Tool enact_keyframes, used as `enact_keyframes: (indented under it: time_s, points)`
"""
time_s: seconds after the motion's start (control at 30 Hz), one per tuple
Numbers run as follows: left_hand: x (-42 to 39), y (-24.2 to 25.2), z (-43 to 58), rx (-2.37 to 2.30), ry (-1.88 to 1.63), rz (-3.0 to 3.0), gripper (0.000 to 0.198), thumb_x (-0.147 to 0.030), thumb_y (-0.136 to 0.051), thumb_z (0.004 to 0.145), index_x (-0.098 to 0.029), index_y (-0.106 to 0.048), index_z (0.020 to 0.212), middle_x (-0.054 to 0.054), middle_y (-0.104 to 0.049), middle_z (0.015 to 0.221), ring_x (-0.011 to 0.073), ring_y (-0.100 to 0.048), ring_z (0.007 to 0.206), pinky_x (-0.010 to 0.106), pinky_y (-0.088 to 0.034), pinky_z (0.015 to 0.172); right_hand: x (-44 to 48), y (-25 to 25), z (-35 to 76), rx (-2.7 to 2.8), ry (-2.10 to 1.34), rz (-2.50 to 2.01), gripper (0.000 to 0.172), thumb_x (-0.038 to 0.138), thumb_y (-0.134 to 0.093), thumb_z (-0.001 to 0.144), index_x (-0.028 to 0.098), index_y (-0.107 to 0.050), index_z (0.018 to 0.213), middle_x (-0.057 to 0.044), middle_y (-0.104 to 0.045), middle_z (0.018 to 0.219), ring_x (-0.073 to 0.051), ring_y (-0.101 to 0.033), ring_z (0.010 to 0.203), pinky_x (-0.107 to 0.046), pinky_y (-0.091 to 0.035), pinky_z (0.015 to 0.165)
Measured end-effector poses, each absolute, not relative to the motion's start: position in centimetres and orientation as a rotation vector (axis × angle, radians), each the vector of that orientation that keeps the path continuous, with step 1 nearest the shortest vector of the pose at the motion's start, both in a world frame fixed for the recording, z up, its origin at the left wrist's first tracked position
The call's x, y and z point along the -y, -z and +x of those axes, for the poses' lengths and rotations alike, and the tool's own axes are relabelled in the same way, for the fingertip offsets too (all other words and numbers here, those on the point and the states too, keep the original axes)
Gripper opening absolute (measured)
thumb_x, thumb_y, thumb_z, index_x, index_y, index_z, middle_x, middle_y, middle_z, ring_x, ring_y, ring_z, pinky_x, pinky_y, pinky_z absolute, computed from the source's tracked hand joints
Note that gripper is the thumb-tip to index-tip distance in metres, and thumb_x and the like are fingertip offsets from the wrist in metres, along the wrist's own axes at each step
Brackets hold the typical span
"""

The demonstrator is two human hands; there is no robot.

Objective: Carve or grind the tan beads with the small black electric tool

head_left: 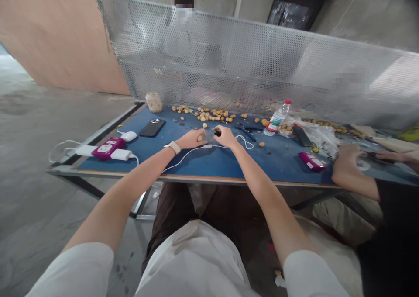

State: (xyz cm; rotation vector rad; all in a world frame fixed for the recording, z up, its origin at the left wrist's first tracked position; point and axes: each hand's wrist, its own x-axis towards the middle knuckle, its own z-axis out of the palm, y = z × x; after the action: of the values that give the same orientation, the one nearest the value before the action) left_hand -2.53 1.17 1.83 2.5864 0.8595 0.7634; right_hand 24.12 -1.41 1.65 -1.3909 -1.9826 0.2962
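My left hand [192,139], with a pale band on its wrist, is curled over the blue tabletop with a small round tan ball [199,138] at its fingers. Just to the right, my right hand [225,136] closes around a small black object [217,132], whose kind I cannot make out. The two hands face each other with a small gap. A white cable [183,158] with an inline piece runs beneath them. Another pale ball [204,125] lies just beyond my hands, in front of a heap of similar tan balls [212,115].
Blue-handled pliers [248,133] and a water bottle [276,119] stand to the right. On the left are a phone [152,127], a magenta box [109,148] and a white mouse-like device [128,136]. A perforated metal panel [235,65] borders the back. A co-worker's hand [348,155] is at right.
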Motion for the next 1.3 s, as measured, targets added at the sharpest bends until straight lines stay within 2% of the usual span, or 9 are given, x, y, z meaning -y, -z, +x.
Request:
enact_keyframes:
  time_s: [0.1,0.27,0.37,0.5,0.7,0.87,1.07,1.17,1.3]
  points:
    - [-0.2,-2.2,-2.3,-0.774,-0.516,2.766,0.046,-0.069,-0.075,0.105,-0.024,-0.077,0.096,0.006,-0.083,0.089,0.0243,-0.074,0.082,0.035,-0.05,0.08,0.9,-1.7,24.8,1.927,-0.238,-1.487,0.023,0.022,-0.077,0.098,0.019,-0.089,0.118,-0.015,-0.092,0.12,-0.034,-0.085,0.119,-0.043,-0.062,0.111]
    - [1.4,-2.3,-1.1,-0.804,-0.329,2.902,0.042,-0.066,-0.073,0.107,-0.026,-0.074,0.095,0.006,-0.083,0.094,0.0251,-0.073,0.084,0.035,-0.042,0.074,1.1,-1.6,25.3,1.959,-0.212,-1.499,0.021,0.028,-0.079,0.105,0.023,-0.089,0.122,-0.012,-0.093,0.121,-0.033,-0.086,0.118,-0.042,-0.064,0.109]
    - [1.5,-2.0,-0.7,-0.837,-0.387,2.865,0.032,-0.056,-0.069,0.11,-0.026,-0.074,0.098,0.007,-0.083,0.096,0.0269,-0.074,0.085,0.036,-0.044,0.076,1.2,-1.6,25.2,1.984,-0.203,-1.477,0.021,0.029,-0.078,0.106,0.023,-0.089,0.123,-0.013,-0.093,0.121,-0.033,-0.086,0.116,-0.042,-0.065,0.109]
    - [0.9,-1.5,-0.7,-0.8,-0.473,2.797,0.023,-0.049,-0.076,0.105,-0.027,-0.077,0.1,0.009,-0.084,0.099,0.0293,-0.074,0.088,0.037,-0.048,0.08,1.0,-1.5,25.2,1.993,-0.226,-1.435,0.02,0.029,-0.08,0.104,0.022,-0.09,0.12,-0.014,-0.093,0.121,-0.033,-0.086,0.116,-0.044,-0.064,0.109]
    - [0.1,-1.0,-1.0,-0.81,-0.555,2.713,0.024,-0.052,-0.082,0.099,-0.028,-0.077,0.097,0.008,-0.082,0.092,0.0292,-0.073,0.085,0.037,-0.051,0.08,0.6,-1.2,25.1,1.894,-0.269,-1.399,0.02,0.028,-0.084,0.098,0.02,-0.088,0.116,-0.014,-0.093,0.12,-0.033,-0.086,0.117,-0.046,-0.064,0.111]
    - [-0.1,-1.3,-1.3,-0.832,-0.541,2.72,0.022,-0.048,-0.081,0.099,-0.027,-0.079,0.095,0.01,-0.082,0.092,0.0302,-0.074,0.086,0.038,-0.053,0.082,0.7,-1.2,25.0,1.921,-0.272,-1.378,0.015,0.034,-0.084,0.099,0.021,-0.086,0.105,-0.013,-0.092,0.111,-0.031,-0.084,0.107,-0.043,-0.063,0.102]
    - [-0.1,-1.5,-1.2,-0.741,-0.512,2.718,0.019,-0.042,-0.078,0.099,-0.025,-0.077,0.092,0.009,-0.083,0.092,0.0285,-0.072,0.086,0.039,-0.055,0.086,1.2,-1.7,24.9,1.961,-0.267,-1.379,0.019,0.039,-0.08,0.103,0.02,-0.084,0.105,-0.012,-0.089,0.107,-0.029,-0.08,0.101,-0.039,-0.058,0.096]
    - [-0.4,-1.4,-1.4,-0.75,-0.567,2.644,0.017,-0.041,-0.083,0.092,-0.026,-0.077,0.097,0.006,-0.081,0.093,0.0272,-0.072,0.086,0.037,-0.055,0.086,1.6,-2.0,24.8,1.985,-0.289,-1.318,0.024,0.044,-0.078,0.105,0.02,-0.083,0.108,-0.01,-0.087,0.102,-0.028,-0.077,0.096,-0.037,-0.056,0.093]
    - [-1.3,-1.2,-2.0,-0.801,-0.773,2.445,0.035,-0.038,-0.082,0.09,-0.024,-0.071,0.12,0.001,-0.074,0.093,0.0225,-0.067,0.084,0.035,-0.054,0.086,2.1,-2.3,24.7,2.037,-0.315,-1.198,0.033,0.052,-0.071,0.108,0.021,-0.081,0.115,-0.008,-0.085,0.101,-0.026,-0.073,0.093,-0.036,-0.054,0.093]
